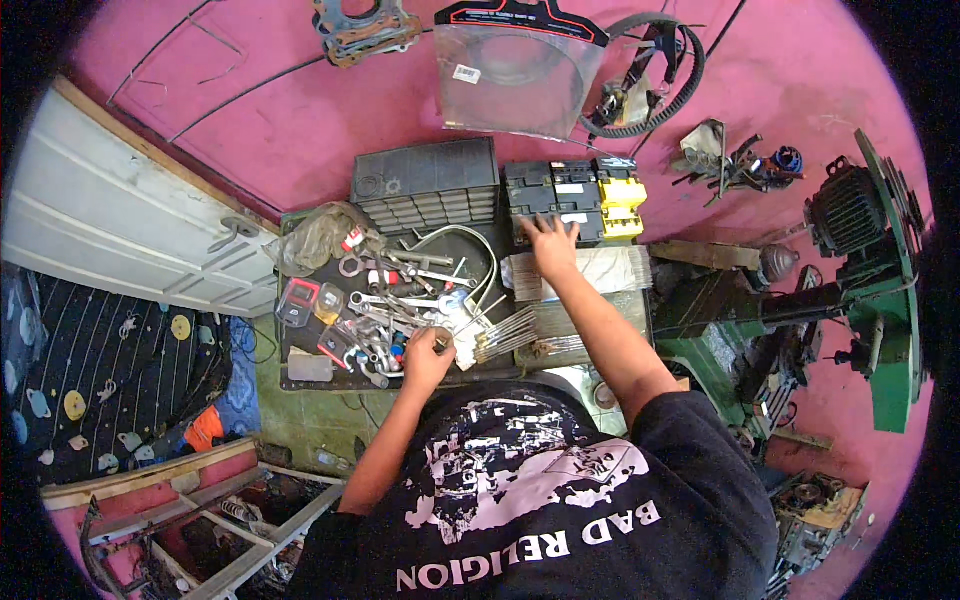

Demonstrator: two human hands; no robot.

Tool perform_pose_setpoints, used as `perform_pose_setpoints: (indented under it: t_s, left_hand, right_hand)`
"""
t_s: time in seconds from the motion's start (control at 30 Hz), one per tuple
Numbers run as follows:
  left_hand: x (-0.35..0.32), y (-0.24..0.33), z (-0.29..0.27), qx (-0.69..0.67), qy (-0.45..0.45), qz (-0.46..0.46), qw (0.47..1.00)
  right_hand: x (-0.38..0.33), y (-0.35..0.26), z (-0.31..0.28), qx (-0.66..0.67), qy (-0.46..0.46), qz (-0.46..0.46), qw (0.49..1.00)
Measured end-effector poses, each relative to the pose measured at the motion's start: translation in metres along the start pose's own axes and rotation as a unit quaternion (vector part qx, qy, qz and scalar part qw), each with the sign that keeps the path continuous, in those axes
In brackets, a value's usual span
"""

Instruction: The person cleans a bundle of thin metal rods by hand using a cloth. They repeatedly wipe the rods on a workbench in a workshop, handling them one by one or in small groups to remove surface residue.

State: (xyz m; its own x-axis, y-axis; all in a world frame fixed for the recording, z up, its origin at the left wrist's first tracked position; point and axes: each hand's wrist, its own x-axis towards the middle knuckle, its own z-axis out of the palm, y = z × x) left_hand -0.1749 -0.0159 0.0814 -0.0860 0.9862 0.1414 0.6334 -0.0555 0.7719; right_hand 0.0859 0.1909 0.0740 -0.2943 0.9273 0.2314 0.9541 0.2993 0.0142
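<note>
The person's left hand (428, 358) was closed around a small metal part at the near edge of the black tool tray (300, 375); what the part was could not be told at this size. The right hand (550, 245) lay flat and open, gripping nothing, fingers spread on the front of the dark drawer boxes (555, 200), just above a bundle of thin metal rods (590, 270). Risk 1: the rods fanned loosely toward the left hand, so a sideways sweep of either forearm would likely have scattered them off the bench. Risk 2: the tray was crowded with wrenches (385, 305), fittings and a curved metal tube (470, 250), touching and overlapping; a dropped part would probably have been lost among them. Around the work stood a grey ribbed case (425, 185) beside the drawer boxes, a yellow box (622, 205) at their right end, a clear plastic packet (515, 80) and a toothed belt (690, 80) hung on the pink wall, and a green machine (880, 300) well to the right.
</note>
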Motion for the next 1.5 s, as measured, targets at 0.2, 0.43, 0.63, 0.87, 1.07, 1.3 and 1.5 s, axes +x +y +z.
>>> perform_pose_setpoints:
  t_s: [0.2,0.43,0.63,0.87,1.07,1.3,1.5]
  left_hand:
    - [0.006,0.007,-0.02,-0.001,0.008,0.005,1.0]
    - [0.011,0.018,-0.015,0.019,-0.042,0.023,0.999]
    - [-0.002,0.031,-0.007,-0.046,-0.114,-0.066,0.99]
    - [-0.006,0.027,-0.006,-0.026,-0.094,-0.002,0.995]
    - [-0.004,0.002,-0.027,-0.028,-0.043,-0.081,0.995]
    - [-0.009,0.033,0.009,0.001,-0.077,-0.015,0.997]
    - [0.0,0.042,-0.002,-0.049,-0.048,-0.099,0.993]
  right_hand:
    - [0.001,-0.019,-0.008,-0.027,-0.126,-0.023,0.991]
    - [-0.098,-0.1,-0.05,0.304,-0.315,-0.198,0.877]
    - [-0.103,-0.079,-0.065,0.373,-0.389,-0.188,0.821]
    - [-0.129,-0.097,-0.063,0.264,-0.295,-0.159,0.904]
    - [-0.137,-0.08,-0.074,0.203,-0.243,-0.181,0.931]
    - [-0.142,-0.093,-0.059,0.243,-0.194,-0.204,0.928]
    - [-0.148,-0.048,-0.056,0.251,-0.163,-0.183,0.936]
